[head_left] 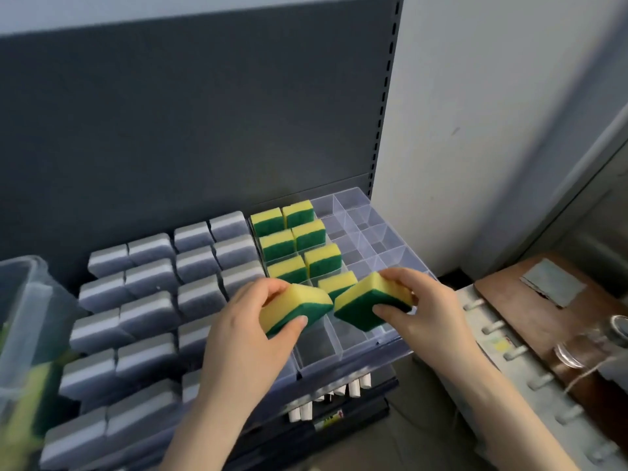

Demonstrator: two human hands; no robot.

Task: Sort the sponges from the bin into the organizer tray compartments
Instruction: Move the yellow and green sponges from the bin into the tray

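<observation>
Holding one yellow-and-green sponge in each of my hands, I have both above the near part of the clear organizer tray [356,364]. My left hand [251,329] grips the left sponge [292,305], thumb pressed on its green near side and fingers curled over the far edge. My right hand [423,311] grips the right sponge [370,300] the same way, thumb on the green layer and fingers over the top. Both sponges are tilted, yellow face up and green layer towards me. Their inner corners sit just beside each other; I cannot tell whether they touch.

Seven placed sponges [277,244] stand in the tray's left compartments in two columns running from far to near. The nearest one is partly hidden behind the pair I hold. The compartments to the right of them and those nearest me hold nothing that I can see.

Left of this tray, rows of grey sponges [153,300] fill the neighbouring compartments. At the far left edge stands the clear bin [23,300], blurred, with yellow and green showing through its lower wall. A dark back panel [204,130] rises behind the trays. Below the tray's near rim some white cylinders [356,389] stick out. To the right lies a brown board [509,300] with a grey sheet on it.
</observation>
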